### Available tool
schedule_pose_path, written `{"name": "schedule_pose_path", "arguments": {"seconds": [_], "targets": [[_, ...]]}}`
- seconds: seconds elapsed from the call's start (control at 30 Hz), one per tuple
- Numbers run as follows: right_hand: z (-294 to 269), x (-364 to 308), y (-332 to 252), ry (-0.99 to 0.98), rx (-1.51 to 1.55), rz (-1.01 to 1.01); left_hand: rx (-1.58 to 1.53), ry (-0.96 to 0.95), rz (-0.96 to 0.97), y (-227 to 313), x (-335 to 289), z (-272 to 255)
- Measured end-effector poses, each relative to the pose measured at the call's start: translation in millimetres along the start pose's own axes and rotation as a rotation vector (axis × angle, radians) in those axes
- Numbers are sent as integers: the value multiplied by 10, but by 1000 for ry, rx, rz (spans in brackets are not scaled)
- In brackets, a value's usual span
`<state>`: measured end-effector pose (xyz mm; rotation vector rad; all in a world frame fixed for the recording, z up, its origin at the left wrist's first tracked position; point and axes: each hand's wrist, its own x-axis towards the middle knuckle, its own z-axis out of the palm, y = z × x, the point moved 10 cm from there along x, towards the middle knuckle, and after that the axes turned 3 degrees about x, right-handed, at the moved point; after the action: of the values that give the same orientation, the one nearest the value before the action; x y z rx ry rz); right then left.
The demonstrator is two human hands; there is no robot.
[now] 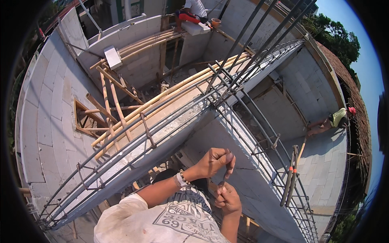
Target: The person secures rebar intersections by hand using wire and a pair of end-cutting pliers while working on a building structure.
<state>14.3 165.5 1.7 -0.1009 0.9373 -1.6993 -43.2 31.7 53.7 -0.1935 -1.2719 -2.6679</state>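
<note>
My left hand (214, 163), with a watch and a beaded bracelet at its wrist, is raised in front of my chest, its fingers pinched together. Just below it, my right hand (227, 198) is closed too, fingertips pressed together. A thin, dark, curved strand (224, 176), which looks like wire, runs between the fingers of both hands. Its exact kind is too small to tell. Beyond the hands is the corner of a block wall topped by a steel rebar cage (219, 95). Long-handled pincers (289, 182) with orange and dark grips hang on the bars to the right.
Bamboo poles (174, 101) lie along the wall left of the upright rebars (259, 40). A white block (112, 56) rests on a far wall. One person (194, 10) sits on the far wall; another person (339, 117) is at the right wall. Deep drops lie between walls.
</note>
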Motion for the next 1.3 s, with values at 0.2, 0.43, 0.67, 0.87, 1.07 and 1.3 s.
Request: {"name": "schedule_pose_path", "arguments": {"seconds": [0.2,0.43,0.67,0.87,1.07,1.3], "targets": [[89,3,-158,8,-180,-32,137,-7,139,330,-14,-3],[211,23,-271,41,-171,-94,36,26,187,418,73,-47],[302,225,-523,111,-398,-234,60,139,135,619,165,-234],[118,157,-661,250,-254,-371,1287,480,441,1576,-74,-176],[16,49,-840,325,-286,-450,1964,726,448,1913,187,-86],[143,222,-752,261,-288,-433,2027,732,244,1665,263,-231]]}}
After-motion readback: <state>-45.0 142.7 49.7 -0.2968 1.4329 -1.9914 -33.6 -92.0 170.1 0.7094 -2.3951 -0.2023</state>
